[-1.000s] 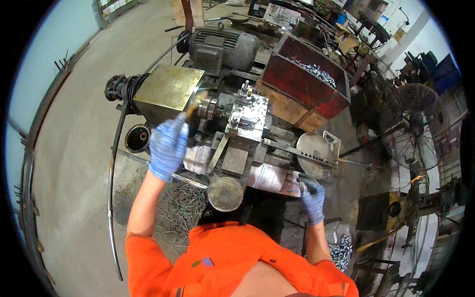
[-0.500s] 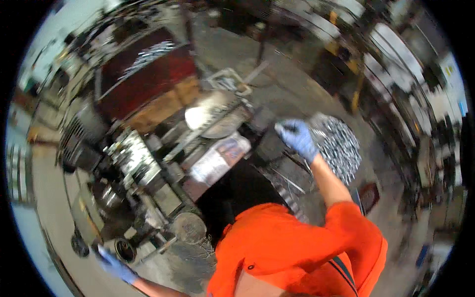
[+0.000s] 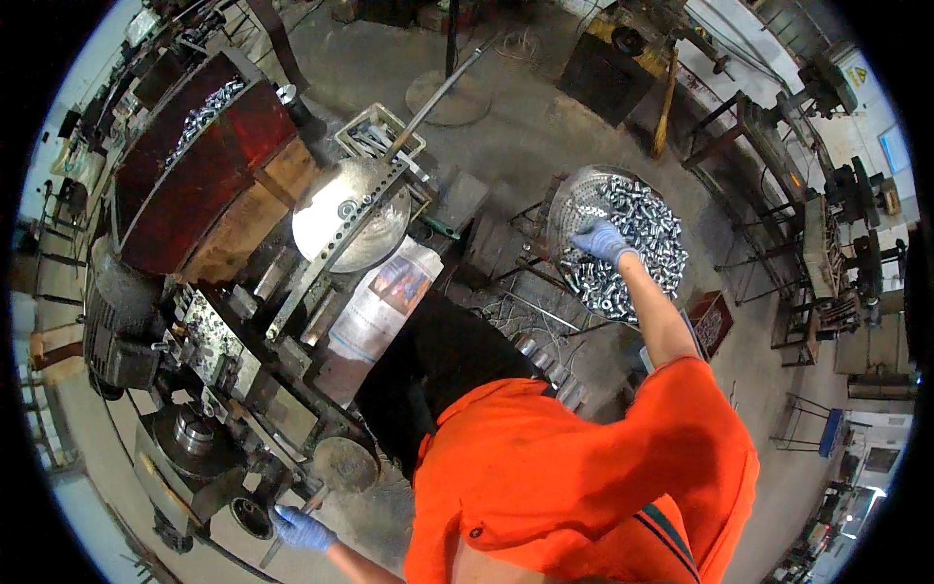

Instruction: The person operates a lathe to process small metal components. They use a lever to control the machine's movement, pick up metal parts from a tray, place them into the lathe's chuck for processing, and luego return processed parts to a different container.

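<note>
My left hand (image 3: 304, 530), in a blue glove, is closed around a thin metal lever (image 3: 269, 556) low on the left. A black-rimmed handwheel (image 3: 251, 518) sits just beside it. My right hand (image 3: 601, 241), gloved too, reaches over a round perforated metal basket (image 3: 574, 198). Its fingers stretch leftward at the edge of a heap of short shiny metal cylinders (image 3: 644, 234); the fingertips' undersides are hidden. Between my hands stands a machine with an upright metal chuck (image 3: 194, 435) and a bed scattered with chips (image 3: 216, 336).
A dark red bin (image 3: 209, 161) at the far left holds similar cylinders. Nearer are a shiny round plate (image 3: 375, 229), a drilled bar (image 3: 321, 268) and printed paper (image 3: 384, 302). Behind them lies a crate (image 3: 413, 146) of parts. A small red box (image 3: 710, 324) stands right of the basket.
My left hand has shifted rightward from beside the handwheel onto the lever. My right hand has moved into the basket, over the cylinders. The view has turned and become sharper.
</note>
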The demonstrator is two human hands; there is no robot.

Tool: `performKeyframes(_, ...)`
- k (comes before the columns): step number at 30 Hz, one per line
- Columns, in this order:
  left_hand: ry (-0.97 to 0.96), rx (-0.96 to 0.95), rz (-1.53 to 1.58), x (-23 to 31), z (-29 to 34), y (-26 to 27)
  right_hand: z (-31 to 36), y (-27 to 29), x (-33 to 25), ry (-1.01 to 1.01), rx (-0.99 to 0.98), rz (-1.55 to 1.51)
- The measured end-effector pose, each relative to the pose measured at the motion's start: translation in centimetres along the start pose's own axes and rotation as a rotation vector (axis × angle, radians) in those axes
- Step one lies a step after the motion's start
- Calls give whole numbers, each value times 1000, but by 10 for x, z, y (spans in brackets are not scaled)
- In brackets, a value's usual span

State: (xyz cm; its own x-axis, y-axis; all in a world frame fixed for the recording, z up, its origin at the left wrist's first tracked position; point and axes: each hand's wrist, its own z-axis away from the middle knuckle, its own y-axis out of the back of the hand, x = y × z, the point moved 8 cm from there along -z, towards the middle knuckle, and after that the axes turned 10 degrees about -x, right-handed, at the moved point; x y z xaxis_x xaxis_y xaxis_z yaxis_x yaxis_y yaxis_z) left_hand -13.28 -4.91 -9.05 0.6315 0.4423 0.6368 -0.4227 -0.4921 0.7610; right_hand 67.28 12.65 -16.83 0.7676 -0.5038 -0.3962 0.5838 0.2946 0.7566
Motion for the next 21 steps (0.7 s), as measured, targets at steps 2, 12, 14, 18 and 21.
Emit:
performKeyframes(2,-2,-10,0,-10,6,8,-16,-26,-13,28,-31,253)
performKeyframes(12,-16,53,20,0,2,4,-27,-34,-23,-107,-158,382)
performKeyframes(14,-36,62,24,0,3,5,-38,-39,-15,-102,-186,395)
performKeyframes(18,-69,42,-25,10,6,5,-52,-48,-5,-54,-225,418)
performKeyframes(21,-84,-106,-18,18,0,6,-56,-46,-7,20,-276,434)
